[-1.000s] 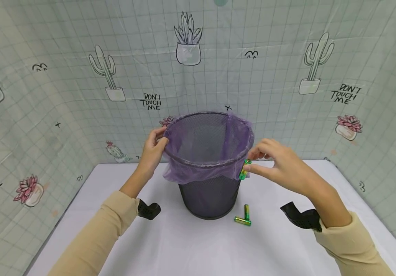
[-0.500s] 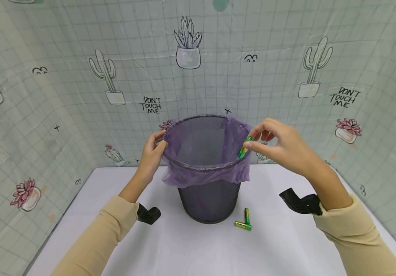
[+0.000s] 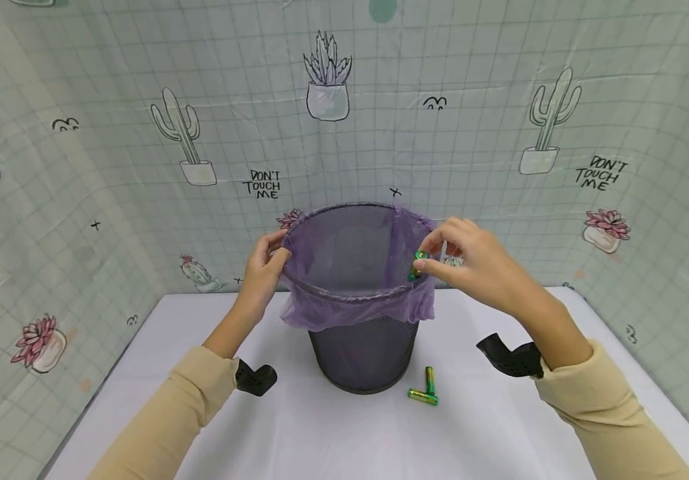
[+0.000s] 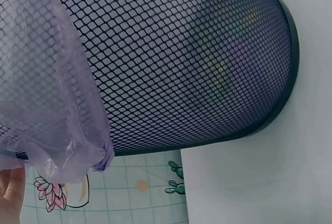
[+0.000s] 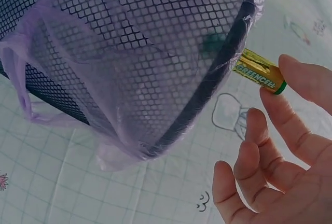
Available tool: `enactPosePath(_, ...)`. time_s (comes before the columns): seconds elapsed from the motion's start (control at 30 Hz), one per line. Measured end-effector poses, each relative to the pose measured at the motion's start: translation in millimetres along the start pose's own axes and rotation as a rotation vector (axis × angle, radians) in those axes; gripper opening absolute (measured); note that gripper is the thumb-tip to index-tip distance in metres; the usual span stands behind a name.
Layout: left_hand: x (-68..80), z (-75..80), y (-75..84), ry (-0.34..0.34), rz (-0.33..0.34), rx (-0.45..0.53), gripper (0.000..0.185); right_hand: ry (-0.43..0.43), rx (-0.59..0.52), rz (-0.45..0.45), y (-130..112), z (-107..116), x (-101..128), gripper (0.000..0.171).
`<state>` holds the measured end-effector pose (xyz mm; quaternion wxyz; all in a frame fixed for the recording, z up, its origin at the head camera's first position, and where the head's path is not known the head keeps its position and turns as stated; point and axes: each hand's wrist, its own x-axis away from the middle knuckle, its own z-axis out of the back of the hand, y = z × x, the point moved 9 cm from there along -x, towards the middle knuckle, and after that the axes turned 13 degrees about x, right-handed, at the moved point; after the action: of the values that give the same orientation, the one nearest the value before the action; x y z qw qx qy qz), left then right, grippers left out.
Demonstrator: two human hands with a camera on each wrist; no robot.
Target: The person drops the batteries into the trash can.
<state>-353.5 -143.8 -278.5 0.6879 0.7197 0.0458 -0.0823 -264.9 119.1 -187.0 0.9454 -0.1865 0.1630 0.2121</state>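
Observation:
A black mesh wastebasket (image 3: 362, 360) stands upright, its rim lined with a thin purple bin bag (image 3: 356, 313) folded over the outside. My left hand (image 3: 263, 270) grips the rim and bag on the left side. At the right side of the rim my right hand (image 3: 470, 260) pinches a green and yellow battery (image 5: 259, 72) between thumb and index finger. In the right wrist view the battery's far end lies behind the rim, showing dimly through mesh and bag. Two more batteries lie on the table right of the basket, one pointing away (image 3: 429, 380), one crosswise (image 3: 423, 397).
The white table (image 3: 332, 440) carries the wastebasket near its back edge. A grid-patterned curtain (image 3: 248, 87) with plant drawings surrounds it on three sides. Blurred green and yellow patches (image 4: 220, 71) show through the lower mesh in the left wrist view.
My right hand has raised the battery from outside the basket to the rim and over to its inner side, then lowered it slightly. My left hand keeps its grip on the rim.

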Motion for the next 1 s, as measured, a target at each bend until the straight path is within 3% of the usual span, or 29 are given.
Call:
enactPosePath(0.3,7.5,-3.3,-0.5,-0.003,-0.016,-0.007,0.048,-0.013,-0.015,-0.015,10,-7,15,0.018)
enactPosePath(0.63,8.0,-2.9,1.2,0.014,-0.027,-0.013,0.048,0.092,-0.030,-0.060,35,-14,41,0.018)
enactPosePath(1.0,6.5,-3.6,1.0,0.011,-0.014,-0.014,0.048,-0.063,-0.074,-0.216,74,-81,70,0.016)
